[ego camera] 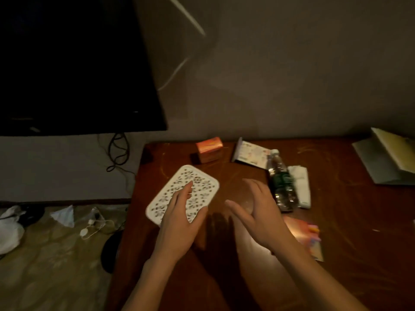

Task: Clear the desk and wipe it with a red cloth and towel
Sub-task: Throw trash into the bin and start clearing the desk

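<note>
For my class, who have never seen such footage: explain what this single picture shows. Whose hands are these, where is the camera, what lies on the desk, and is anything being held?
No machine here: a person wears a camera on the head, looking down at both bare hands. The left hand rests with straight fingers on a white patterned box. The right hand hovers open, holding nothing. On the brown desk lie an orange carton, a plastic bottle on its side, a white tissue pack beside it, and a colourful packet. No red cloth is visible.
</note>
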`<state>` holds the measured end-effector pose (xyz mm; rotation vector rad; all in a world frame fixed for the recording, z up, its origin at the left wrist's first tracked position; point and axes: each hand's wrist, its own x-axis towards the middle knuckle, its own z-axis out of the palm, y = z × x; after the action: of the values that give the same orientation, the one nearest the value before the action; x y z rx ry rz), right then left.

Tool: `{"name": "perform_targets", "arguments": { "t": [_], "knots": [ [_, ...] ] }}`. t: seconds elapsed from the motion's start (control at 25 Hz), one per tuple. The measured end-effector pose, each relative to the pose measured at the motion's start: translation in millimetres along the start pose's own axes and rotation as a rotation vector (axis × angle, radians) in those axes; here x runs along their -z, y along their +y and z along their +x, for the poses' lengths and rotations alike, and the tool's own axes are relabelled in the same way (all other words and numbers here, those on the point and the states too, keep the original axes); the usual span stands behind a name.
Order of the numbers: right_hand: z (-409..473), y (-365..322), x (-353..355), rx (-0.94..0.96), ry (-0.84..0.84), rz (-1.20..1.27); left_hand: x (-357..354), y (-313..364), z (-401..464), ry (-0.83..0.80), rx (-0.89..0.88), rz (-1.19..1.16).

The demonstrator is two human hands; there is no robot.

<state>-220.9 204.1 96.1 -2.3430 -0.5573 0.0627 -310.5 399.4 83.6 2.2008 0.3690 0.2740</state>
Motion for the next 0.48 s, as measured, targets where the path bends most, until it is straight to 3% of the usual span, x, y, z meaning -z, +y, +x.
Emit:
{"name": "perform_targets", "arguments": {
  "t": [0.16, 0.32, 0.48],
  "knots": [
    [-6, 75, 66, -0.123, 0.011, 0.025, -79, 55, 22, -0.121, 0.014, -0.052],
    [-6, 134, 91, -0.267, 0.015, 0.074, -146, 68, 51, -0.283, 0.027, -0.091],
    [-3, 176, 91, -0.359, 0.076, 0.159, -226, 76, 105, -0.376, -0.115, -0.008]
  ]
}}
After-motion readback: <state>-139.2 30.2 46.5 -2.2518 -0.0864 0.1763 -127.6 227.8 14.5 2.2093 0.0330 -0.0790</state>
